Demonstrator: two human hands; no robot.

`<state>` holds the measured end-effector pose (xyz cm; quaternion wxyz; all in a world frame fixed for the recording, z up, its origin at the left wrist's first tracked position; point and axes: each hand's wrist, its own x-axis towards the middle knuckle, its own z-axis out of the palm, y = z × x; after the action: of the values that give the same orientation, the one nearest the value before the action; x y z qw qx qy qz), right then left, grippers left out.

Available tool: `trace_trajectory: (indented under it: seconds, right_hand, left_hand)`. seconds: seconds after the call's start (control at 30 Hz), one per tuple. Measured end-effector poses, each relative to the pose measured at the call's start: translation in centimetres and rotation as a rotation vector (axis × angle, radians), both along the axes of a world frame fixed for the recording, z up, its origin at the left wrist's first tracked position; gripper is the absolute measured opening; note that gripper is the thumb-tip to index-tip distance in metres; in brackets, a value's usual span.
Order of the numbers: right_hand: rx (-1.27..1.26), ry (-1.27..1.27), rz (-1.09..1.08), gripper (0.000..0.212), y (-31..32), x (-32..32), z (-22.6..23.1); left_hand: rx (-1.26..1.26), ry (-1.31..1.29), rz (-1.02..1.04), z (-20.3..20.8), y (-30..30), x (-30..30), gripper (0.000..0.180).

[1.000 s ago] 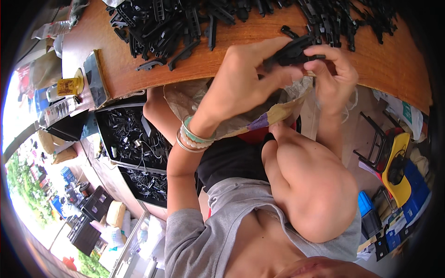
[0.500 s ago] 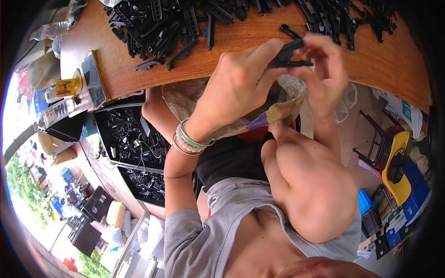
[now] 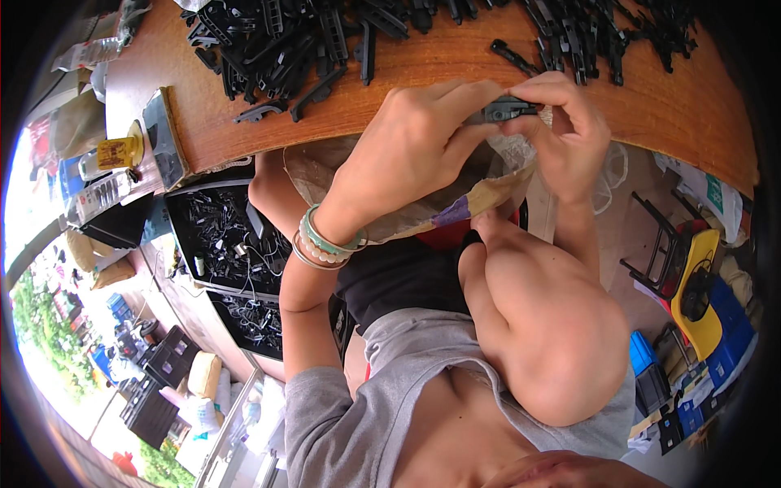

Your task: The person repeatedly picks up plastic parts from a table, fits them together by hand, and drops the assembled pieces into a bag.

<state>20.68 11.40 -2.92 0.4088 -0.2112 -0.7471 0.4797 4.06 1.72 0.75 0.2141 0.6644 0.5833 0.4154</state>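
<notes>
A small black plastic part is pinched between both hands over the table's near edge. My left hand, with bracelets at its wrist, grips its left end between thumb and fingers. The thumb and fingers of my right hand close on the other end. Fingers cover much of the part, so I cannot tell whether it is one piece or two joined. Just beyond my right fingers a loose slim black part lies on the wooden table. Below my hands hangs an open plastic bag.
A heap of long black plastic parts lies at the table's far left, another heap of black parts at the far right. Black trays of small parts stand low on the left. A yellow stool is at the right.
The tilted black piece and the one below it, seen apart before, now show as one level part. My fingers have drawn closer together around it.
</notes>
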Motion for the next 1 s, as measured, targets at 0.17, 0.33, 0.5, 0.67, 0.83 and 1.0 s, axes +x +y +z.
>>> trace_trajectory:
  seconds: [0.17,0.33,0.5,0.67,0.83,1.0]
  right_hand:
    - [-0.182,-0.255,0.401,0.026,2.4,1.5,0.8]
    - [0.552,-0.287,-0.214,0.017,3.9,-0.1,-1.6]
    - [0.679,-0.505,-0.381,0.016,3.1,-1.2,-1.7]
    - [0.704,-0.325,-0.4,0.018,2.7,-1.0,-1.8]
    - [0.038,-0.075,-0.167,0.015,2.3,0.8,1.1]
    - [-0.114,0.068,0.013,0.011,2.1,1.2,1.4]
  left_hand:
    - [-0.223,-0.142,-0.194,0.0,-1.4,-1.8,0.021]
    - [0.062,0.098,0.029,-1.4,3.8,-3.1,0.013]
    - [0.471,0.239,0.24,-2.0,12.3,-2.5,0.009]
    - [0.335,0.575,0.303,-1.6,14.8,-2.3,0.009]
    - [-0.15,-0.292,0.332,3.6,8.7,-0.4,0.013]
    - [-0.281,-0.711,0.047,0.5,5.3,0.1,0.016]
